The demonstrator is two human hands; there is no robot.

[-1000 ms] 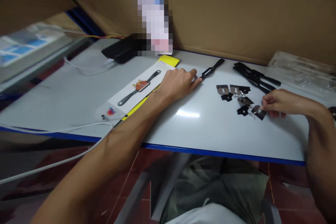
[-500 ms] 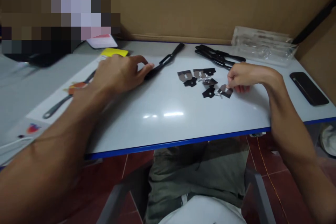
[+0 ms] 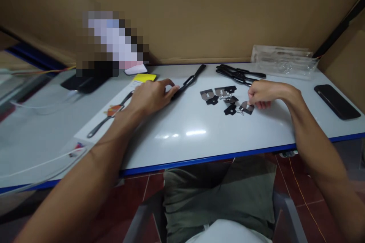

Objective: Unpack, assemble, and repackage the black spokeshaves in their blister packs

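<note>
At the far left, a white cable [image 3: 42, 163] trailing over the near edge of the pale tabletop [image 3: 185, 136], with a dark device [image 3: 85, 82] further back, partly under a blurred patch. Next along, a printed card [image 3: 114, 111] showing a long-handled tool, and a yellow card [image 3: 145, 77] just behind it. Then the left hand [image 3: 151, 97], palm down over the printed card's far end, grip half closed with fingertips laid on the near end of a black handle frame [image 3: 189, 81]; clamped round it or merely resting on it, impossible to tell. That frame flat on the tabletop, slanting away toward the cardboard wall [image 3: 199, 15] at the back. Right of centre, a small cluster of loose plates and black star knobs [image 3: 219, 94], lying close together, some touching. Just beside the cluster, the right hand [image 3: 262, 93], knuckles up, grip narrowed to a pinch of thumb and forefinger on the far edge of a metal plate [image 3: 247, 108] lying on the tabletop at the cluster's right end. Behind the hand, a bundle of black handles [image 3: 239, 74]; further back, clear plastic trays [image 3: 285, 60] against the wall. At the far right, a dark phone [image 3: 336, 101], flat, well apart from the hand.
</note>
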